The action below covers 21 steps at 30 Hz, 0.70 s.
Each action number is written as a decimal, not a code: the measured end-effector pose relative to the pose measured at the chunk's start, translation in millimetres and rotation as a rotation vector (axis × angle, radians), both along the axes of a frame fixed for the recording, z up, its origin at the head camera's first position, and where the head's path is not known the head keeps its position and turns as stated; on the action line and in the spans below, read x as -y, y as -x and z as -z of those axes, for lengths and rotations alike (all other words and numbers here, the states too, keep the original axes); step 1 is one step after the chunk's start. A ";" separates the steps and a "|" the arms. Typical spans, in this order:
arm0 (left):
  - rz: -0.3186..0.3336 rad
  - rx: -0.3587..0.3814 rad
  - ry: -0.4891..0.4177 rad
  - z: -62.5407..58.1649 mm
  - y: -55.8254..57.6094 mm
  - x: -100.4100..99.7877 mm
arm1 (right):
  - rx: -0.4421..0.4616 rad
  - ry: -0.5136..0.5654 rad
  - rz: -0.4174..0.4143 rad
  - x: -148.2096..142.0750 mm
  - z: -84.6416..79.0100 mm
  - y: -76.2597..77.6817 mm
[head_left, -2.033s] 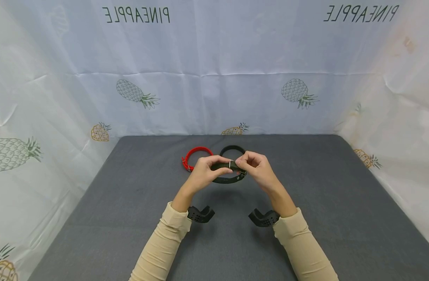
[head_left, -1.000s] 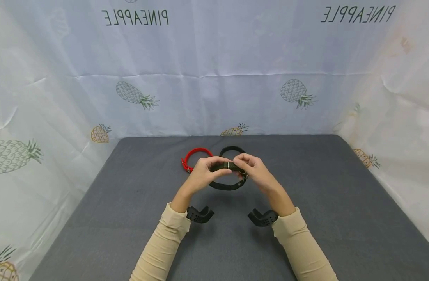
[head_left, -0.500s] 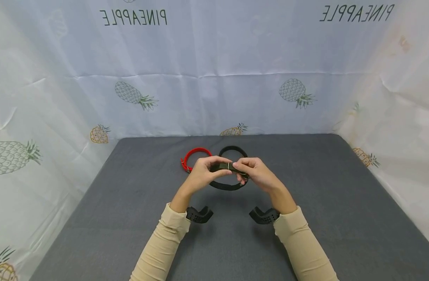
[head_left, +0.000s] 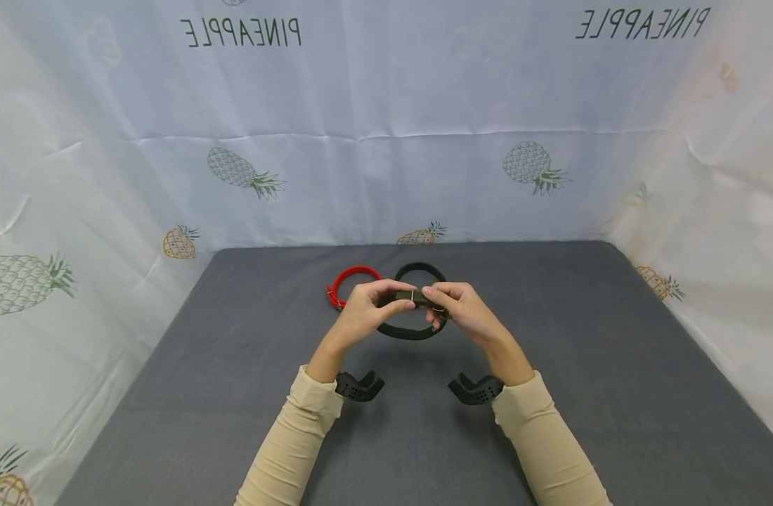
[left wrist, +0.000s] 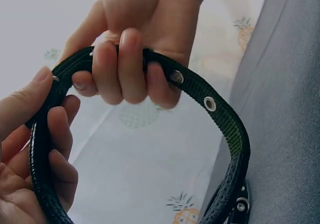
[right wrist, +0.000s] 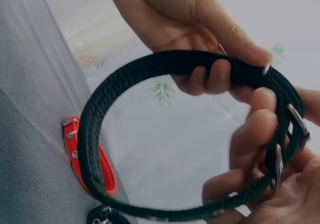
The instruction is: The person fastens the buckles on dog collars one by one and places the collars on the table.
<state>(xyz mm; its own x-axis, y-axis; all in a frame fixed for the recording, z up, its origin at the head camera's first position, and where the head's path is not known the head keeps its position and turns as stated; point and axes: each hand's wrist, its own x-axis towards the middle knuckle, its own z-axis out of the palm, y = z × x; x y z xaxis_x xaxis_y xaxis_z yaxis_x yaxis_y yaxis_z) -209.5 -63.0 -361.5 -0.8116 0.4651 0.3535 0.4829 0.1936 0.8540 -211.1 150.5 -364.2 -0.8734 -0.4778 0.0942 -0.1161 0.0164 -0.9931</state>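
Both hands hold a dark green webbing collar (head_left: 412,334) up over the table, its strap bent into a loop. In the left wrist view the collar (left wrist: 231,119) shows metal eyelets and a black padded lining. My left hand (head_left: 365,309) grips the strap on the left, thumb beside a thin metal keeper. My right hand (head_left: 465,309) pinches the strap near the buckle, its fingers curled through the loop. From the right wrist view, the metal buckle (right wrist: 278,166) and a ring sit at the right hand, partly hidden by fingers.
A red collar (head_left: 356,269) lies looped on the grey table (head_left: 247,393), behind the left hand. A black collar (head_left: 419,266) lies to its right, partly hidden by the hands. A pineapple-print curtain (head_left: 386,183) stands behind and along both sides.
The right hand has shifted slightly along the strap by the buckle, and its lower fingers now show through the loop. The left hand keeps its grip. Both collars on the table stay put.
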 end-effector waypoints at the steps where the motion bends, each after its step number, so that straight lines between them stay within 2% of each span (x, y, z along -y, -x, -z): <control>1: -0.007 0.005 -0.004 -0.3 0.2 0.3 | 0.021 0.001 0.006 -0.3 -0.4 0.4; 5: -0.042 0.016 -0.028 -0.8 1.2 1.8 | 0.079 0.017 0.001 -5.6 2.1 5.3; 8: -0.063 0.026 -0.053 -1.3 1.7 2.2 | 0.099 0.033 -0.043 -11.6 6.3 10.5; 15: -0.046 0.057 -0.134 -1.6 4.3 1.7 | 0.161 0.088 -0.153 -22.4 11.1 15.7; 21: -0.057 0.062 -0.164 0.0 5.5 7.6 | 0.129 0.081 -0.147 -23.1 11.0 15.9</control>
<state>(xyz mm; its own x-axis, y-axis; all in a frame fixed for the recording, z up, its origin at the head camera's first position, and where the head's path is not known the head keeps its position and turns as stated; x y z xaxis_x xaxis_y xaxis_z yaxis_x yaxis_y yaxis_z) -215.0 -70.5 -361.5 -0.8573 0.3581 0.3697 0.4209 0.0743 0.9041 -227.0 173.6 -375.2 -0.8019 -0.5967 0.0295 0.0166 -0.0716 -0.9973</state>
